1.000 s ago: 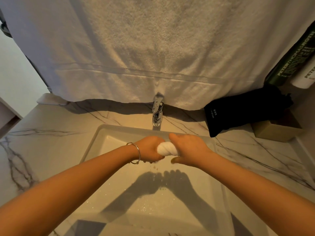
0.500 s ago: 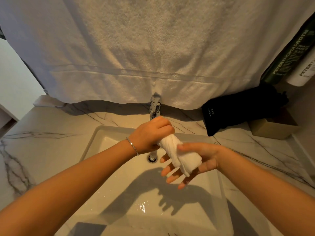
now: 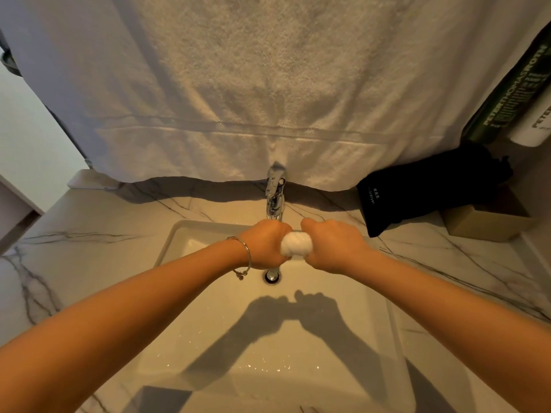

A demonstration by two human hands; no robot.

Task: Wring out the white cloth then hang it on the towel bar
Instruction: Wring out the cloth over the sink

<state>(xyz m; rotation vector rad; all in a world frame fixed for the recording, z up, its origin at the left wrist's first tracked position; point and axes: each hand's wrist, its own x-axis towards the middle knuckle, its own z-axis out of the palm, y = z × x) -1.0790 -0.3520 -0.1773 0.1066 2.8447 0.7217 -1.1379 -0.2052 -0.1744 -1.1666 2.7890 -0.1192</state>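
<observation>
Head view shows the white cloth (image 3: 296,245) at centre frame, twisted into a short roll over the sink (image 3: 179,234), its long axis running left-right. Your left hand (image 3: 264,248) and right hand (image 3: 335,248) each clench one end. Loosen either fist and it could untwist or drop into the wet basin.

- A bathroom is shown, most likely in a hotel or a home.
- A white rectangular sink (image 3: 179,234) with a drain (image 3: 272,276) is set into a marble-patterned counter (image 3: 89,234) in the middle of the frame.
- A chrome faucet (image 3: 275,195) is mounted behind the sink.
- A large white towel (image 3: 253,84) is hung across the upper part of the frame.
- At the right, a black hairdryer bag (image 3: 423,186) and toiletry tubes (image 3: 507,93) are seen.
</observation>
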